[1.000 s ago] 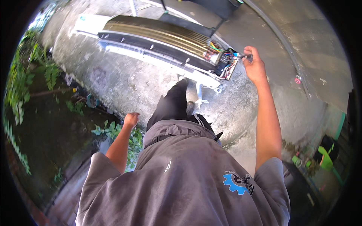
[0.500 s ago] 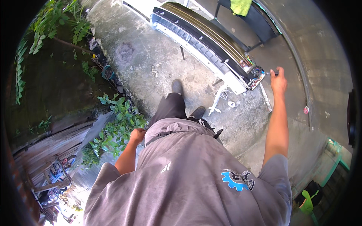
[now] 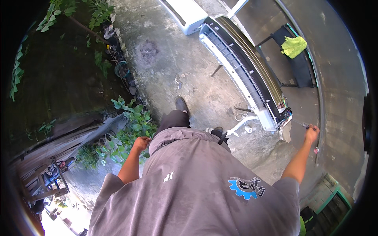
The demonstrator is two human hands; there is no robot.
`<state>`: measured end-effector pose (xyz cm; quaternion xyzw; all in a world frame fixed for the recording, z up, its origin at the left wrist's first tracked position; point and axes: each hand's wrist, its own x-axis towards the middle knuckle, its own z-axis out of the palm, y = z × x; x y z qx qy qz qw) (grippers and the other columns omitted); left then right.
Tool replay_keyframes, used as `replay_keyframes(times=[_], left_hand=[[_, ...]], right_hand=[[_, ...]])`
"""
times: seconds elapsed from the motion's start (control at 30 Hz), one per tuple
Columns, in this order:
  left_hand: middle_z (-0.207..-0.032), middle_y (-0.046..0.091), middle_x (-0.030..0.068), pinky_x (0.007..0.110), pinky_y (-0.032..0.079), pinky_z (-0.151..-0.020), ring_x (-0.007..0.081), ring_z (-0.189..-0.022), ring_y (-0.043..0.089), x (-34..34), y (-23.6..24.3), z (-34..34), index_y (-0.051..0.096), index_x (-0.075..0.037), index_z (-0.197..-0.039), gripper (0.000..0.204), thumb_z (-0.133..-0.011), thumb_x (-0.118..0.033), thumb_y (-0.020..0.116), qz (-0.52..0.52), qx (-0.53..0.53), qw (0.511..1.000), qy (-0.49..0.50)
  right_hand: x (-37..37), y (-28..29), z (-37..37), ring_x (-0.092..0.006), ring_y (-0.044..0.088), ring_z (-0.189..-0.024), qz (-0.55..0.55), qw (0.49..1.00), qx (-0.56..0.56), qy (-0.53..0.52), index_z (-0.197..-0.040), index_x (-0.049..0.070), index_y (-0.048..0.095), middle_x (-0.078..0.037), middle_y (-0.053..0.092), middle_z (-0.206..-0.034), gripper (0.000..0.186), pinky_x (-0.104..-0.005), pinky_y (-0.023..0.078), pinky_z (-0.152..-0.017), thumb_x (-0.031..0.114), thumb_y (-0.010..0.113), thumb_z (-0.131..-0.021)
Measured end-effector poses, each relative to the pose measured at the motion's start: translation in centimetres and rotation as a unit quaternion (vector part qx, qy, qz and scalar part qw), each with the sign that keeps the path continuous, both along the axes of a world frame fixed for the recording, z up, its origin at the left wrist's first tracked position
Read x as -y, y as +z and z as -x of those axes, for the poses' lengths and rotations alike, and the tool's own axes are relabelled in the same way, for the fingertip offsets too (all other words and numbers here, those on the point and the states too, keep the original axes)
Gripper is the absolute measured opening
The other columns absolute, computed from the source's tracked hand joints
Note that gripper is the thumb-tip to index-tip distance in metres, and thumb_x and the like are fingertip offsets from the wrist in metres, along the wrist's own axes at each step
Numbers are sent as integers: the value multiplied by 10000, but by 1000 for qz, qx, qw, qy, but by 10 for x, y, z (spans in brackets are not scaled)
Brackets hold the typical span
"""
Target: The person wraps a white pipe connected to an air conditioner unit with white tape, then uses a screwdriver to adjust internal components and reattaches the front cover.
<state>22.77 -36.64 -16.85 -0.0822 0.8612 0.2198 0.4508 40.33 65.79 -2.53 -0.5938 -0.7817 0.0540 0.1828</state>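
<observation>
An opened air conditioner indoor unit stands at the right on thin dark legs, its long metal fins bare. Colored wires show at its near end. Out to the right of those wires, my right hand is closed on what looks like a screwdriver. Its thin shaft points toward the wired end; whether the tip touches anything is too small to tell. By my left hip hangs my left hand, fingers curled in, with nothing visible in it.
A long white casing lies at the far end of the unit. White wrapped pipe and a white roll are near its close end. A black chair with a yellow-green cloth stands along the wall. Leafy plants grow at left.
My right hand has drawn back from the unit's wired end, and the screwdriver's shaft now shows. The whole view has turned, so the unit and chair appear farther right and lower.
</observation>
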Motion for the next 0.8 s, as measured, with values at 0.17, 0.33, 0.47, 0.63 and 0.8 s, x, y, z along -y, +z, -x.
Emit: replay_keyframes(times=[0.17,0.33,0.47,0.63,0.8], left_hand=[[-940,805,99,341,591,-680,175,-690,737,60,4,103,786,-93,-1223,296,-976,-183,651,28,114,986,123],[-943,805,105,341,589,-628,180,-678,729,48,1,242,771,-65,-1242,326,-956,-149,637,11,91,990,107],[-904,795,95,325,555,-605,161,-648,697,-9,-5,332,776,-59,-1212,307,-991,-199,615,-68,21,991,117],[-990,810,102,374,589,-778,249,-843,759,-57,-12,371,778,-94,-1235,330,-969,-212,623,-15,-47,993,107],[-1189,779,163,382,554,-1016,299,-1138,742,-65,-25,406,777,-134,-1255,369,-927,-188,617,38,-109,983,144]], right_hand=[[92,60,46,-185,631,-635,-67,995,-67,26,-1360,168,543,-105,672,-967,390,-377,531,-587,137,615,-977],[222,57,146,-190,603,-624,253,965,-32,59,-1375,175,537,-116,638,-940,457,-389,515,-596,30,565,-943],[281,-12,216,-184,621,-583,442,883,99,127,-1269,157,639,-103,668,-800,398,-394,487,-520,6,608,-902],[344,-91,343,-364,746,-934,509,781,262,247,-1287,130,652,-233,754,-1039,407,-455,579,-836,131,668,-880],[378,-80,501,-420,700,-1149,476,745,183,429,-1321,146,638,-261,730,-1209,425,-463,539,-992,135,660,-896]])
